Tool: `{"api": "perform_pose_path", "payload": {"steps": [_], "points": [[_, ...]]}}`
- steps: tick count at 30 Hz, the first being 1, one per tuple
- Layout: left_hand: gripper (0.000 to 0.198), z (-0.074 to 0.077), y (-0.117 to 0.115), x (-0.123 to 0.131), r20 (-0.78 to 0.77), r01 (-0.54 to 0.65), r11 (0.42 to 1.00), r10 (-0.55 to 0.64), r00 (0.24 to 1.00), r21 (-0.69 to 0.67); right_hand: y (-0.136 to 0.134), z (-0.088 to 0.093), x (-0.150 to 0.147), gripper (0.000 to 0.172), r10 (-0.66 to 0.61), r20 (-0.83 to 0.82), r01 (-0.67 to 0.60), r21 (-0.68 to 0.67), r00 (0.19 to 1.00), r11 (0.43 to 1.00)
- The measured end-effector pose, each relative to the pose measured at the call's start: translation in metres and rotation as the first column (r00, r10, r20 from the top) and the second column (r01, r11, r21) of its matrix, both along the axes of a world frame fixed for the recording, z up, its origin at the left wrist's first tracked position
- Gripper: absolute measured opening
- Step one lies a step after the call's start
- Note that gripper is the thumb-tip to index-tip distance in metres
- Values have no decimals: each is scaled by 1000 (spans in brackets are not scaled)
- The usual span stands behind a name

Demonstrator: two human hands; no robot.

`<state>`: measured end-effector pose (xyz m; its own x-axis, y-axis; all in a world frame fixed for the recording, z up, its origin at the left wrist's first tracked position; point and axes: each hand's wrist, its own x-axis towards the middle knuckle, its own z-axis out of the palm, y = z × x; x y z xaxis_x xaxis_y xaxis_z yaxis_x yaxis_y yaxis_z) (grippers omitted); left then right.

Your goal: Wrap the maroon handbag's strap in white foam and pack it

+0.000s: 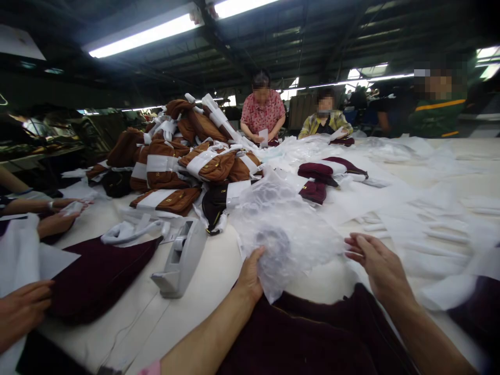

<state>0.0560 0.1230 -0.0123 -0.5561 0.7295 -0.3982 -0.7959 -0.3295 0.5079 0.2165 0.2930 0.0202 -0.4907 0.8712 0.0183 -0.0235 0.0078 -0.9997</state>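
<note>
Head view, one frame. My left hand (250, 276) grips the lower edge of a crumpled clear plastic bag (285, 234), fingers closed into the film. My right hand (373, 263) hovers just right of the bag, fingers spread and slightly curled, touching nothing that I can make out. The bag lies on the pale desk (219, 271) directly above a dark maroon fabric bag (312, 338) that sits nearest to me, between my forearms.

Judged step: taking hold of the plastic wrap, with the maroon piece lying ready under it. The next move would call for the right hand to catch the opposite edge so the film can be spread or opened; the film is limp and bunched, so finding a free edge is the hard part.

Around: a grey tape dispenser (182, 260) left of the bag; a heap of brown bags with white paper bands (179, 161) behind; a co-worker's hands (23, 312) at far left on another maroon piece.
</note>
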Motion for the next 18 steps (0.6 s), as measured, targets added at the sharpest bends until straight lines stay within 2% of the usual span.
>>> {"api": "perform_pose_path", "payload": {"steps": [2,4,6,9,11,12,13,15,18], "points": [[24,-2,-1,-6,34,-7,1000,7,999,16,-17,-6,9,49,51,-31,-55,-153,998,987],[23,-2,-2,-8,59,30,999,-32,998,36,-36,-9,15,53,219,8,-214,-181,976,960],[24,1,-4,-10,65,96,993,-100,993,64,-45,-11,17,48,302,165,-296,-60,939,953],[23,5,-8,-15,43,191,975,-197,979,111,-35,-21,16,36,261,425,-326,85,866,942],[23,5,-11,-20,12,253,959,-257,966,131,-23,-34,14,34,192,529,-360,235,827,903],[24,4,-12,-22,-6,288,948,-290,957,135,-17,-39,13,39,121,546,-370,374,829,851],[25,3,-12,-23,-24,327,935,-327,945,137,-14,-44,11,48,30,521,-355,536,853,766],[29,-1,-9,-25,-59,411,903,-407,912,128,-12,-46,9,68,-112,371,-254,797,922,548],[32,-6,1,-26,-112,521,849,-512,852,86,-17,-31,8,77,-138,203,-160,949,969,271]]}}
